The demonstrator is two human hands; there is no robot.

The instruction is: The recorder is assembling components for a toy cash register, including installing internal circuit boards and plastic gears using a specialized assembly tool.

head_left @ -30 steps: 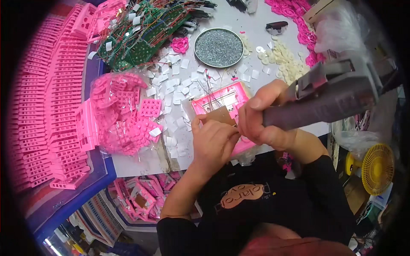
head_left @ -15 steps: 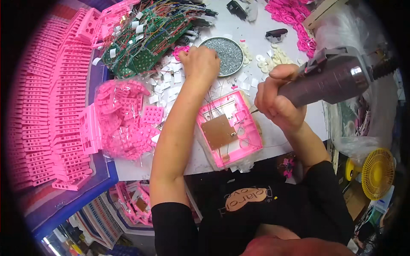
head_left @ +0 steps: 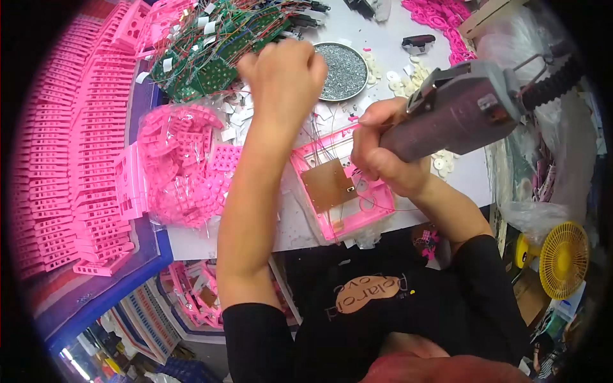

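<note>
My right hand (head_left: 389, 143) is wrapped round a grey electric screwdriver (head_left: 453, 121), whose tip is hidden behind my fingers over the right side of a pink plastic casing (head_left: 364, 220). Inside the casing lies a brown circuit board (head_left: 327, 185) with thin wires rising from it. My left hand (head_left: 284, 80) is closed, back of the hand up, beside a round dish (head_left: 341, 71) of small silvery screws. Whatever its curled fingers hold is hidden. Just behind it lies a heap of green circuit boards (head_left: 214, 64) with coloured wires.
Stacked pink casings (head_left: 96, 153) fill the far left, with a clear bag of pink button parts (head_left: 182, 163) beside them. White round pieces (head_left: 408, 80) and pink rings (head_left: 440, 22) lie at the back right. A yellow fan (head_left: 564, 260) stands at the lower right.
My left hand has risen and moved slightly left and away from me. The screwdriver and my right hand have shifted left, over the casing. The pink ring by my left hand no longer shows.
</note>
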